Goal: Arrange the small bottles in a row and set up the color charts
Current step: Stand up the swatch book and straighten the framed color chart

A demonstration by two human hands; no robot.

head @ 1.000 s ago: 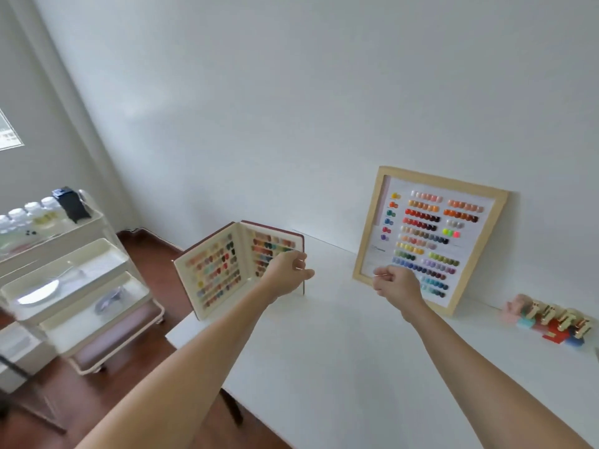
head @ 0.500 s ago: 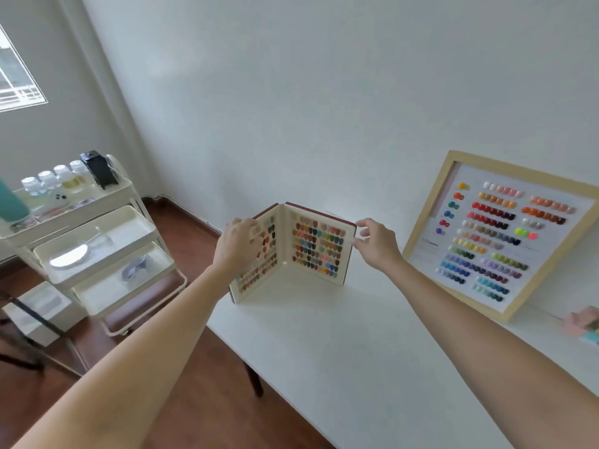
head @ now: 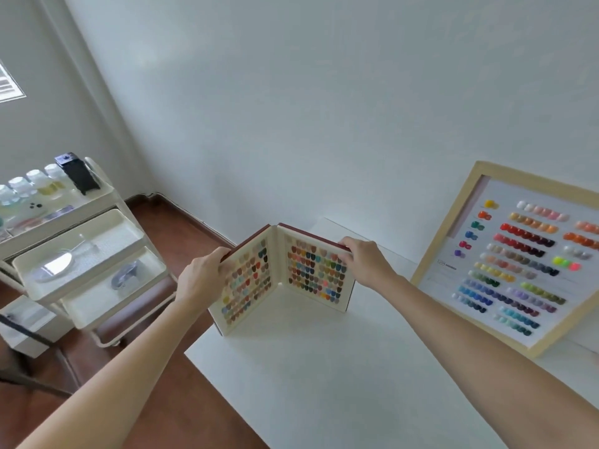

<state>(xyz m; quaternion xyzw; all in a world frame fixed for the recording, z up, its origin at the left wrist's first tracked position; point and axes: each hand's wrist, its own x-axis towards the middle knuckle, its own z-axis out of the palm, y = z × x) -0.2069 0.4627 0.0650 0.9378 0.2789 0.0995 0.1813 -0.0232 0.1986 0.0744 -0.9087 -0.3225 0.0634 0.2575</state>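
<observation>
Framed color chart leans against the wall on the white table; the folding color chart book stands open near the table's left corner. Left hand grips its left cover, right hand its right cover's top edge.

The smooth matt white desk carries a folding swatch book with dark red covers, its cream pages studded with glossy colour chips; the pale wooden framed chart holds shiny beads on paper; the floor is polished reddish wood
</observation>
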